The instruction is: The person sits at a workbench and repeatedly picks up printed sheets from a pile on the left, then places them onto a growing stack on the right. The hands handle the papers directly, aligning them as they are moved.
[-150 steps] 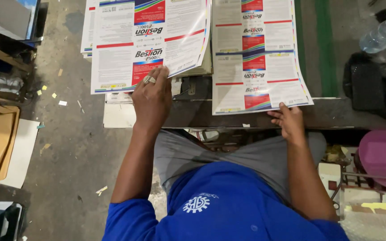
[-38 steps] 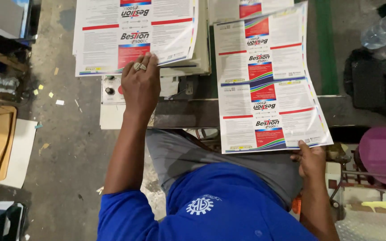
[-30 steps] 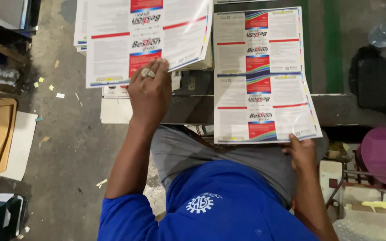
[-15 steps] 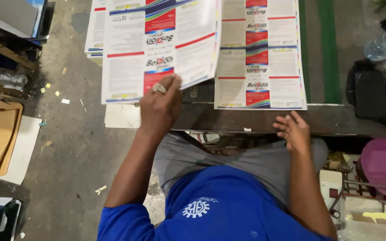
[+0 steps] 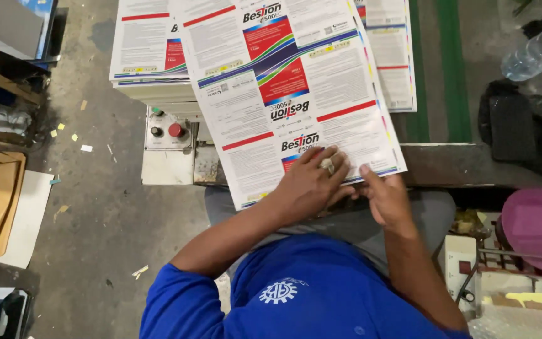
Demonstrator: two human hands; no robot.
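Both hands on the near edge of one big printed sheet

Your left hand lies flat on the printed sheet, fingers spread a bit, ring showing, pressing its near edge down, while your right hand is just beside it, fingertips pinching that same edge at the corner. The sheet sits tilted across the desk, overlapping the left stack and partly covering the right stack of similar sheets. There's a grey control box with a red button just left of it, a plastic bottle off top right.
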